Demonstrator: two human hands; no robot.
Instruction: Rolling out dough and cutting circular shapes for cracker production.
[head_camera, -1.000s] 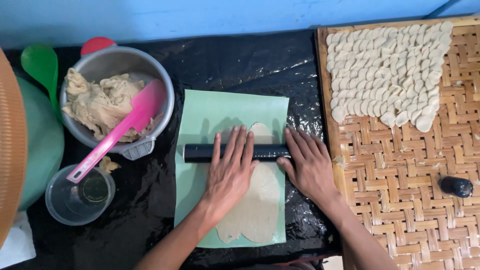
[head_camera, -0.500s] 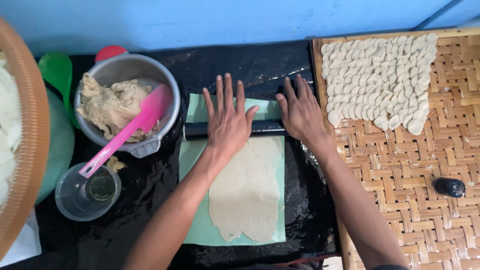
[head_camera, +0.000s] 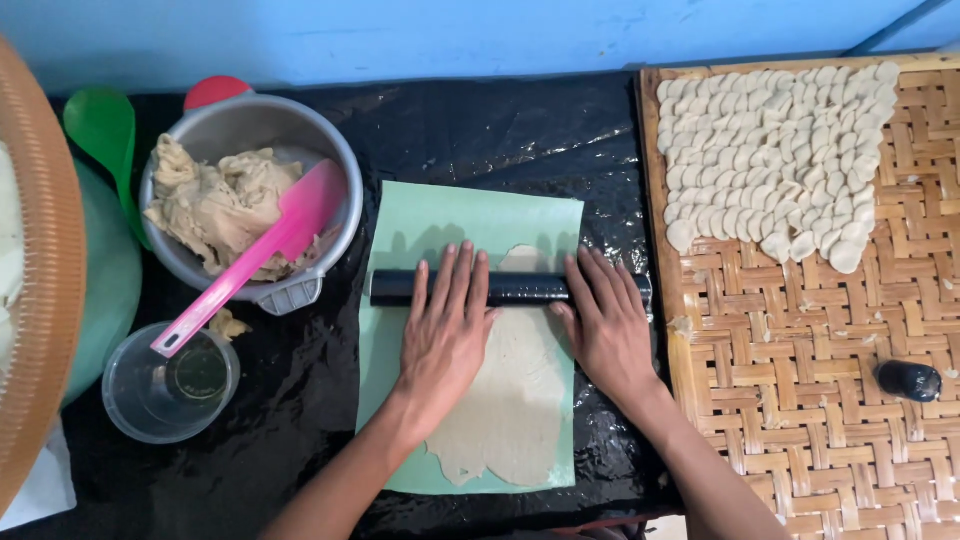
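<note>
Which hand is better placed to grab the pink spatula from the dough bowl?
Left. The left hand lies on the black roller on the side toward the pink spatula; the right hand sits farther off, beside the woven tray.

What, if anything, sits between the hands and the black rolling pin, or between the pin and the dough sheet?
Nothing visible. The left hand and right hand rest flat on the rolling pin, which lies across the dough sheet on the green mat.

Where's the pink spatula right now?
In the head view, left side: the pink spatula leans in the metal bowl of dough, its handle reaching over the clear cup.
</note>
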